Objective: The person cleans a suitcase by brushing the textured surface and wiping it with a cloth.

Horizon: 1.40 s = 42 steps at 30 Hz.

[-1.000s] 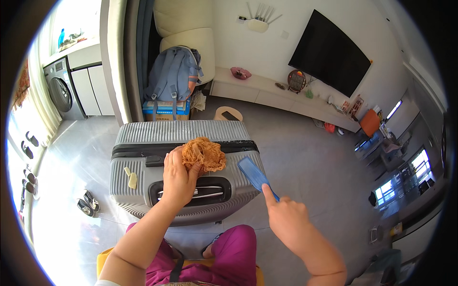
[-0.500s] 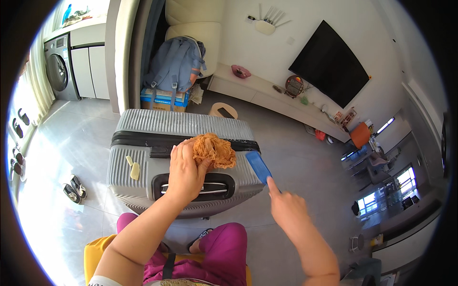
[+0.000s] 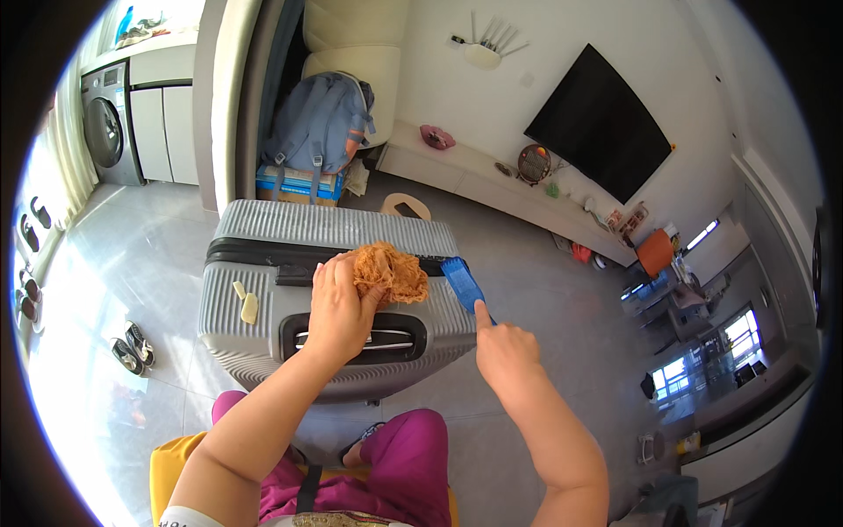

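Note:
A grey ribbed suitcase (image 3: 237, 307) stands in front of my knees. Over its top, my left hand (image 3: 338, 307) is closed on a bundle of curly orange-brown strands (image 3: 391, 274) that looks like hair; what lies inside it is hidden. My right hand (image 3: 507, 350) grips a blue brush (image 3: 463, 283) by its handle, index finger stretched along it. The brush head is up, just right of the bundle and apart from it, near the suitcase's right edge. Two pale yellow flat pieces (image 3: 249, 307) lie on the left of the suitcase top.
Behind the suitcase are a round stool (image 3: 421, 207) with a dark phone-like slab and a blue-grey backpack (image 3: 320, 123) on boxes. A long low cabinet (image 3: 492, 189) runs under the wall screen (image 3: 601, 123). Black shoes (image 3: 132, 349) lie on the floor at left.
My right hand has brought the brush up and left, nearer the bundle, and turned it so its bristled-looking face shows. The left hand keeps its hold. The view has shifted slightly.

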Motion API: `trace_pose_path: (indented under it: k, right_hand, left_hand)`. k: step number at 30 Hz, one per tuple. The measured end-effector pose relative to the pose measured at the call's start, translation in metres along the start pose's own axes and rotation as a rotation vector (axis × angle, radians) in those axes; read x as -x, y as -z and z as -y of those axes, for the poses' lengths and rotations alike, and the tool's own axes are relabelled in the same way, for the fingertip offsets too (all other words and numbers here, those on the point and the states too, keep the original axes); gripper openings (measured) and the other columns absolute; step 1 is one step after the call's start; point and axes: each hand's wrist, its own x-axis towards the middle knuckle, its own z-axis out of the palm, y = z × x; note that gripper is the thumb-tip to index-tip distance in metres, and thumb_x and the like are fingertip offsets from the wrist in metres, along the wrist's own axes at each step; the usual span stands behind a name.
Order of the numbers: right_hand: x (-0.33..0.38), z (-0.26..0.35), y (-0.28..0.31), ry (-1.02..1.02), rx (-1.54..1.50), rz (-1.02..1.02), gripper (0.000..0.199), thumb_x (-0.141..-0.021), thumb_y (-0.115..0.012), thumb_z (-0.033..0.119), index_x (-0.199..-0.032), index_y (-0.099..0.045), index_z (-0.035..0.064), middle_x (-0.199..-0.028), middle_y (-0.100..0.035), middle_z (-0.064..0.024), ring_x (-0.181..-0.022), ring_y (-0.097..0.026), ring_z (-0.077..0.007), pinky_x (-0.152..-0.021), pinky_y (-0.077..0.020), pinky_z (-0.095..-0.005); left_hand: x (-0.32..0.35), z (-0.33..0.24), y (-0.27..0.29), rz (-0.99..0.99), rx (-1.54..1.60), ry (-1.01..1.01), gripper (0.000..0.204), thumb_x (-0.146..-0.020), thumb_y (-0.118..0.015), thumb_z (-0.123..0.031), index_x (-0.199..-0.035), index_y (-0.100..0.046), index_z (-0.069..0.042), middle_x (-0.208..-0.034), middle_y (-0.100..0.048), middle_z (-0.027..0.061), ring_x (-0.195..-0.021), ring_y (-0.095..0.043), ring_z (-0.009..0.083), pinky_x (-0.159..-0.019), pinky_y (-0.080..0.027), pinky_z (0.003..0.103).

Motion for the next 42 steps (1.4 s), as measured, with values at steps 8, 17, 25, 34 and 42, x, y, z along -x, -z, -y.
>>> trace_pose_path:
  k: [8, 17, 25, 34, 42]
  right_hand:
    - [0.042, 0.004, 0.024, 0.043, 0.072, 0.095, 0.057, -0.083, -0.055, 0.008, -0.138, -0.046, -0.0009, -0.073, -0.066, -0.0167, -0.065, -0.068, -0.0307, -0.057, -0.0557, -0.0388]
    - [0.036, -0.027, 0.008, -0.019, -0.427, 0.012, 0.045, -0.096, -0.05, 0.024, -0.141, -0.047, 0.018, -0.077, -0.067, -0.019, -0.071, -0.067, -0.0384, -0.066, -0.0521, -0.0509]
    - [-0.005, 0.004, -0.018, -0.131, -0.381, 0.004, 0.041, -0.097, -0.049, 0.026, -0.137, -0.049, 0.0149, -0.076, -0.067, -0.0203, -0.071, -0.065, -0.0407, -0.066, -0.0502, -0.0529]
    - [0.056, 0.003, 0.01, -0.092, -0.399, -0.002, 0.036, -0.096, -0.052, 0.026, -0.127, -0.057, 0.0085, -0.072, -0.065, -0.0225, -0.068, -0.064, -0.0405, -0.063, -0.0503, -0.0518]
    - [0.037, 0.016, -0.021, -0.057, -0.457, -0.196, 0.036, -0.095, -0.054, 0.026, -0.127, -0.059, 0.0095, -0.067, -0.063, -0.0196, -0.062, -0.064, -0.037, -0.058, -0.0506, -0.0494]
  left_hand:
    - [0.001, 0.004, -0.002, -0.045, -0.03, -0.039, 0.045, -0.088, -0.065, -0.017, -0.123, -0.044, 0.002, -0.124, -0.052, 0.0198, -0.118, -0.047, 0.0393, -0.106, -0.029, 0.053]
    - [-0.001, 0.005, -0.003, -0.087, -0.03, -0.061, 0.043, -0.088, -0.063, -0.015, -0.122, -0.045, 0.003, -0.119, -0.053, 0.0231, -0.11, -0.049, 0.0438, -0.104, -0.032, 0.05]
    - [-0.001, 0.001, -0.007, -0.091, -0.029, -0.08, 0.038, -0.088, -0.063, -0.014, -0.119, -0.047, 0.002, -0.113, -0.055, 0.0222, -0.107, -0.049, 0.0427, -0.096, -0.037, 0.047]
    - [0.001, 0.002, -0.006, -0.08, -0.042, -0.039, 0.042, -0.089, -0.064, -0.017, -0.122, -0.046, 0.002, -0.119, -0.054, 0.0216, -0.112, -0.049, 0.0416, -0.103, -0.032, 0.053]
    - [-0.001, 0.001, -0.005, -0.014, -0.014, 0.03, 0.044, -0.089, -0.064, -0.019, -0.123, -0.046, 0.001, -0.121, -0.053, 0.0215, -0.115, -0.048, 0.0414, -0.107, -0.029, 0.053]
